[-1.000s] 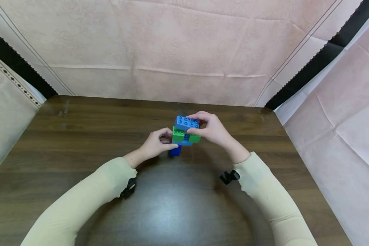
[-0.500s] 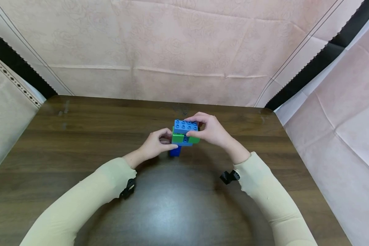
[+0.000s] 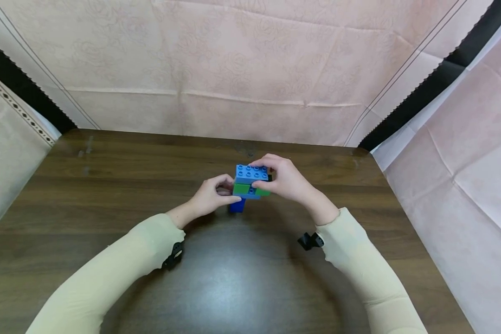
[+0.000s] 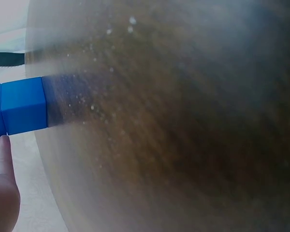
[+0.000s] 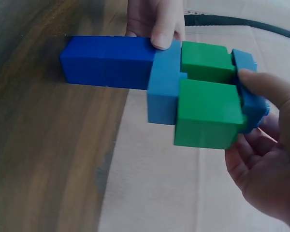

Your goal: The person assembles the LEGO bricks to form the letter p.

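A toy building-brick structure stands upright on the table. At its base, dark blue bricks [image 5: 106, 62] form a column. Across that column lies a light blue brick [image 5: 163, 99], carrying two green bricks [image 5: 208, 113] with a gap between them. My right hand [image 3: 287, 180] pinches the top light blue brick [image 3: 250, 173] between thumb and fingers, right at the green bricks' studs. On the other side, my left hand [image 3: 210, 195] grips the structure, its thumb at the joint of the dark blue column and lower light blue brick. In the left wrist view only the column [image 4: 24, 106] shows.
The brown wooden table [image 3: 217, 287] spreads around the hands. Pale patterned cloth [image 3: 234, 69] hangs behind its far edge and at both sides. A small black device sits at the left wrist [image 3: 174, 254] and another at the right wrist [image 3: 311, 241].
My right hand has brought the top light blue brick slightly down and levelled it over the green bricks, covering their studs in the head view. The left hand has stayed in place.
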A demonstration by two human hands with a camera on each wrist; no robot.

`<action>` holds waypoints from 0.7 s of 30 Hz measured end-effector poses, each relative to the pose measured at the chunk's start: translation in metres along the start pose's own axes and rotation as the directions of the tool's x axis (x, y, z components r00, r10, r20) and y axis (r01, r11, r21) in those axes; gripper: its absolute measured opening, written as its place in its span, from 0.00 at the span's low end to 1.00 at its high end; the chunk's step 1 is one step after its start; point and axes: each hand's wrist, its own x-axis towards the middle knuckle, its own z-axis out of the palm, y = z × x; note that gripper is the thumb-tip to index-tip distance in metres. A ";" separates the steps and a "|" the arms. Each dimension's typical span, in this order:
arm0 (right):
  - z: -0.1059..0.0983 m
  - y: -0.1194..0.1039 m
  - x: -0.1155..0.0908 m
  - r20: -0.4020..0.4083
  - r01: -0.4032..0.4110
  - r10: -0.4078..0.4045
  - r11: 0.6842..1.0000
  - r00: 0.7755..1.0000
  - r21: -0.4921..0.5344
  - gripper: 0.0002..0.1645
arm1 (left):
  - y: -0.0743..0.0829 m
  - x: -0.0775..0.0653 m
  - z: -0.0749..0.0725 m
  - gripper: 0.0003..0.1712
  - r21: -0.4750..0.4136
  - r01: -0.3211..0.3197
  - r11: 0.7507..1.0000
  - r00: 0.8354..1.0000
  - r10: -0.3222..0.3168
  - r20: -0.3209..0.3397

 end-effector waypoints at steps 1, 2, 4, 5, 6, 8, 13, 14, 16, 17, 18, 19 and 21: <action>0.001 0.001 0.001 -0.002 -0.003 0.003 1.000 1.000 0.020 0.23 | 0.000 0.000 0.000 0.17 0.000 0.002 1.000 1.000 -0.002 -0.001; 0.002 0.003 0.001 -0.002 -0.007 0.007 0.999 1.000 0.040 0.23 | 0.000 0.000 0.000 0.17 0.001 0.004 1.000 1.000 -0.004 0.000; 0.003 0.005 0.002 0.006 -0.021 0.021 0.997 1.000 0.074 0.24 | 0.000 0.000 0.001 0.17 0.000 0.008 1.000 1.000 -0.008 0.000; 0.003 0.006 0.002 0.015 -0.030 0.029 0.996 0.999 0.084 0.25 | 0.000 0.001 0.001 0.17 0.000 0.008 1.000 1.000 -0.008 -0.001; 0.003 0.006 0.002 0.028 -0.042 0.039 0.995 0.999 0.093 0.27 | 0.000 0.001 0.002 0.17 -0.001 0.008 1.000 1.000 -0.008 -0.003; 0.002 0.005 0.002 0.049 -0.063 0.058 0.993 0.997 0.102 0.32 | 0.000 0.001 0.002 0.17 -0.003 0.008 1.000 1.000 -0.008 -0.006; 0.003 0.003 0.006 0.042 -0.072 0.067 0.990 0.997 0.125 0.38 | 0.000 0.001 0.001 0.16 -0.010 0.002 1.000 1.000 -0.002 -0.008; 0.004 0.002 0.007 0.030 -0.060 0.056 0.990 0.998 0.130 0.36 | 0.000 0.001 0.001 0.16 -0.011 0.002 1.000 1.000 -0.002 -0.008; 0.007 0.002 0.009 0.004 -0.027 0.027 0.990 1.000 0.140 0.31 | 0.000 0.000 0.001 0.16 -0.014 -0.001 1.000 1.000 0.001 -0.007; 0.008 0.002 0.010 -0.009 -0.010 0.012 0.990 1.000 0.144 0.28 | 0.000 0.000 0.001 0.16 -0.015 -0.002 1.000 1.000 0.002 -0.006; 0.009 0.001 0.011 -0.022 0.005 -0.002 0.989 1.000 0.146 0.26 | 0.000 0.000 0.000 0.16 -0.016 -0.005 1.000 1.000 0.005 -0.005; 0.011 0.001 0.012 -0.034 0.017 -0.012 0.989 0.999 0.146 0.23 | 0.000 0.000 0.000 0.16 -0.015 -0.007 1.000 1.000 0.006 -0.005; 0.012 -0.001 0.012 -0.050 0.031 -0.023 0.989 0.998 0.148 0.21 | 0.000 -0.001 -0.001 0.16 -0.016 -0.012 1.000 1.000 0.012 -0.004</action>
